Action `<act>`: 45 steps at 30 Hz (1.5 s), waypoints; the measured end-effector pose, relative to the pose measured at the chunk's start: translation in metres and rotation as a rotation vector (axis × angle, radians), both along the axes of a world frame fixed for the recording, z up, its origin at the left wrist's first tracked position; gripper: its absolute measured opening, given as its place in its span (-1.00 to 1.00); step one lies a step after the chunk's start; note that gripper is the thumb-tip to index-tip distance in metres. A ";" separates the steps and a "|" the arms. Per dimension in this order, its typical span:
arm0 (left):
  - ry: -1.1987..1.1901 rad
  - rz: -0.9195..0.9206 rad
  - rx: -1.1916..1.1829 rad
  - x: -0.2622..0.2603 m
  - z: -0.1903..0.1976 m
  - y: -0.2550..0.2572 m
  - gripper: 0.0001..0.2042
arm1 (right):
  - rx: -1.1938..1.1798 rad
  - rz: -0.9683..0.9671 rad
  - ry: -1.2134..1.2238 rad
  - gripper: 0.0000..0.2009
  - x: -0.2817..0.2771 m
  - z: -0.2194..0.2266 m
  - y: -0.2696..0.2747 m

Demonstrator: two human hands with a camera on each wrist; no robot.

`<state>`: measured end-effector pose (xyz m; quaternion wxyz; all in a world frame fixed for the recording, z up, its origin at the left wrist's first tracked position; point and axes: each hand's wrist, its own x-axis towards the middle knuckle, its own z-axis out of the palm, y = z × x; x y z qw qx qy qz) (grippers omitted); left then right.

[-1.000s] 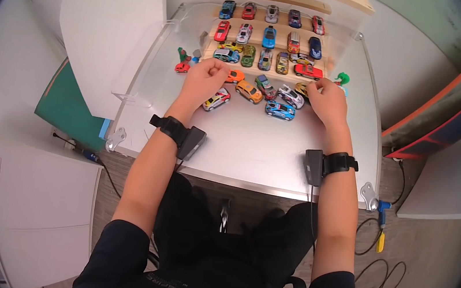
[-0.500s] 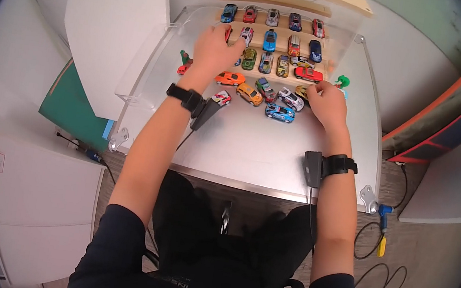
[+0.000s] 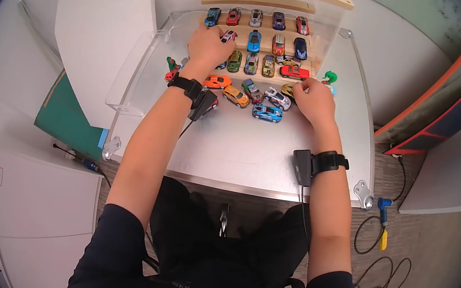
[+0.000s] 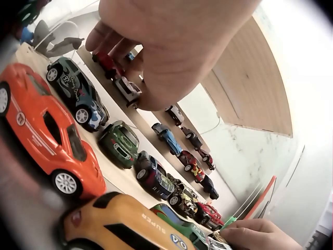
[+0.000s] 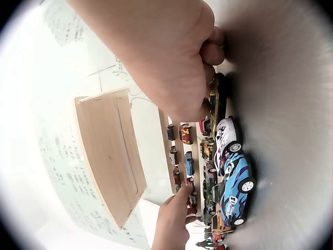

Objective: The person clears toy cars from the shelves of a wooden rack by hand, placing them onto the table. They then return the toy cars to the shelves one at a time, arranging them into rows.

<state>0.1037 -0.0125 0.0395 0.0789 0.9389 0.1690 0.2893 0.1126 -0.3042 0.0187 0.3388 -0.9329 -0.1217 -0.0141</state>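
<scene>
My left hand (image 3: 209, 48) is over the left end of the middle step of a wooden stand. Its index finger and thumb pinch a white and pink toy car (image 3: 229, 35). A red toy car (image 4: 106, 65) sits beside that one, under the fingers. On the table at the right, my right hand (image 3: 315, 101) holds a gold and black toy car (image 3: 287, 90) by its end with curled fingers. Between the hands lie an orange car (image 3: 218, 82), a yellow-orange car (image 3: 235, 96), a white car (image 3: 277, 98) and a blue car (image 3: 267, 113).
Several more toy cars stand in rows on the wooden steps (image 3: 263, 48). Clear plastic panels (image 3: 330, 35) flank the stand. A small green tree figure (image 3: 331, 76) is at the right. The metal-topped table (image 3: 229, 150) ends at a front edge before the person's legs.
My left hand has gone from beside the orange car up to the middle step and now covers the red car there. The right hand stays at the gold car. The head view has shifted slightly.
</scene>
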 end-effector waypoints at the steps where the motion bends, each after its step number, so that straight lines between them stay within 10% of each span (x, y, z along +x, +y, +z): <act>1: -0.001 -0.008 0.000 -0.001 0.001 -0.001 -0.54 | 0.001 -0.001 -0.001 -0.68 0.000 0.000 0.000; 23: -0.149 -0.269 -0.295 -0.062 0.020 -0.027 -0.59 | -0.012 0.010 0.004 -0.71 -0.001 0.001 0.000; 35: 0.278 -0.969 -0.349 -0.143 0.017 -0.080 -0.73 | -0.032 -0.005 0.015 -0.65 0.000 0.003 -0.001; 45: 0.491 -0.834 -0.216 -0.140 0.033 -0.063 -0.69 | -0.029 -0.002 0.001 -0.70 -0.001 0.002 0.001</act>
